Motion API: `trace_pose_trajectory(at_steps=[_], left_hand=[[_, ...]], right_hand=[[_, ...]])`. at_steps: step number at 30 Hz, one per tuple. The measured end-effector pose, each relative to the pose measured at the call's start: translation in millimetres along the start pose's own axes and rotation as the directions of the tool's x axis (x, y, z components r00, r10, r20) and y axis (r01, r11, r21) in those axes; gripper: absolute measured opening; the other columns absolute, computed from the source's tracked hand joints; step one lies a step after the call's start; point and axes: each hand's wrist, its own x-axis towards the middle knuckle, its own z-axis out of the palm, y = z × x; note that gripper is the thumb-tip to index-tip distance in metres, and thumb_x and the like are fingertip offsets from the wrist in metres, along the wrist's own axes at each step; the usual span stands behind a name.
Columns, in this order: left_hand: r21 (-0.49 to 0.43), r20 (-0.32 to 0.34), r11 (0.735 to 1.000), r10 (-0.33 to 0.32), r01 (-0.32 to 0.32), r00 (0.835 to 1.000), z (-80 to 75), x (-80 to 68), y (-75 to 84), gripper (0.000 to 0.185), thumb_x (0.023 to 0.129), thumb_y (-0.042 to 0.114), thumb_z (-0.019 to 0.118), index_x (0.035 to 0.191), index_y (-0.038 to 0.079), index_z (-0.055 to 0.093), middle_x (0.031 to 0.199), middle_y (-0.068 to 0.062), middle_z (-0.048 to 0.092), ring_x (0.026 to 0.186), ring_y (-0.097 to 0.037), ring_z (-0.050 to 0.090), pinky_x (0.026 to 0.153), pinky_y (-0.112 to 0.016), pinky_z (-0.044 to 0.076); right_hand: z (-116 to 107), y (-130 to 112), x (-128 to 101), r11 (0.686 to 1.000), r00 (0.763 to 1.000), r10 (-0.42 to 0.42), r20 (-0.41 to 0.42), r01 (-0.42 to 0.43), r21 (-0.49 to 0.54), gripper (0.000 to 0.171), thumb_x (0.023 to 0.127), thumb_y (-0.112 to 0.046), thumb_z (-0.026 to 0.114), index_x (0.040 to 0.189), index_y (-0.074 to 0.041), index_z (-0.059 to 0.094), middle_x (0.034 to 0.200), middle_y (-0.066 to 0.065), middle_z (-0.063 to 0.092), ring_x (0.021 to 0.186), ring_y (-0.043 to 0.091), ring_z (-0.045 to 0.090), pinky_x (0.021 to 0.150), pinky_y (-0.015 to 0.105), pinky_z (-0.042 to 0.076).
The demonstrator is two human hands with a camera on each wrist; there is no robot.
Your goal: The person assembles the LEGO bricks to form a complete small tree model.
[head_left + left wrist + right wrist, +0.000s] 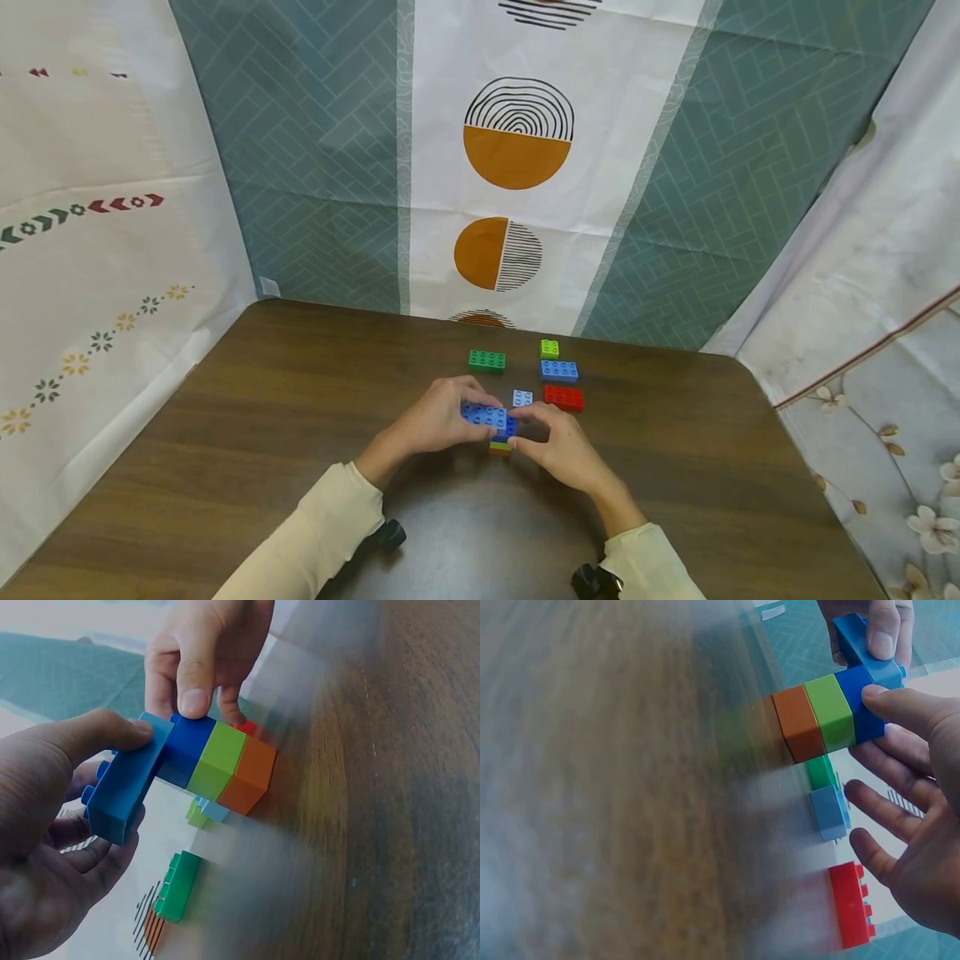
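Note:
A small stack stands on the table, with an orange brick point(251, 776) at the bottom, a lime green brick point(217, 761) over it and a dark blue brick point(186, 752) above that. My left hand point(448, 417) pinches a long blue brick point(483, 415) between thumb and fingers. One end of that long brick lies over the top of the dark blue brick, and the rest juts out to the left. From the other side, my right hand point(561, 448) pinches the dark blue brick, its thumb point(900, 705) near the seam with the long brick.
Beyond the hands lie a green brick point(487, 361), a small light blue brick point(522, 398), a red brick point(564, 399), another blue brick point(559, 372) and a small lime brick point(550, 349). A patterned cloth point(322, 150) hangs behind the wooden table point(300, 400).

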Motion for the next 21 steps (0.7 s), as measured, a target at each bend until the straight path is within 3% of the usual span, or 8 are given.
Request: trace_pose_trajectory(at_steps=[10, 17, 21], left_hand=[[-0.01, -0.002, 1.0, -0.006, 0.006, 1.0, -3.8, -2.3, -1.2, 0.03, 0.08, 0.034, 0.077, 0.11, 0.028, 0.073, 0.101, 0.009, 0.061, 0.092, -0.01, 0.055, 0.075, -0.02, 0.052], [0.012, 0.013, 1.0, -0.004, 0.004, 1.0, -1.7, -0.9, -1.0, 0.031, 0.081, 0.037, 0.076, 0.11, 0.028, 0.072, 0.103, 0.008, 0.062, 0.092, -0.01, 0.055, 0.076, -0.02, 0.051], [0.001, 0.025, 1.0, -0.015, 0.015, 1.0, -1.7, -0.3, -1.1, 0.031, 0.081, 0.038, 0.075, 0.111, 0.03, 0.072, 0.105, 0.008, 0.062, 0.094, -0.01, 0.055, 0.078, -0.021, 0.051]], right_hand=[[-7.0, 2.2, 3.8, 0.999, 0.998, -0.051, 0.024, 0.051, 0.002, 0.038, 0.085, -0.033, 0.073, 0.121, -0.031, 0.062, 0.122, -0.011, 0.063, 0.121, 0.019, 0.055, 0.106, 0.058, 0.04], [-27.4, 10.7, 3.8, 0.995, 0.995, -0.094, -0.036, 0.094, -0.016, 0.041, 0.085, -0.032, 0.073, 0.122, -0.016, 0.063, 0.121, -0.004, 0.065, 0.118, 0.028, 0.058, 0.101, 0.056, 0.044], [-43.1, 16.8, 7.3, 0.997, 0.996, -0.056, -0.063, 0.052, -0.061, 0.043, 0.086, -0.032, 0.073, 0.125, -0.018, 0.061, 0.124, 0.001, 0.063, 0.116, 0.032, 0.058, 0.096, 0.053, 0.049]])
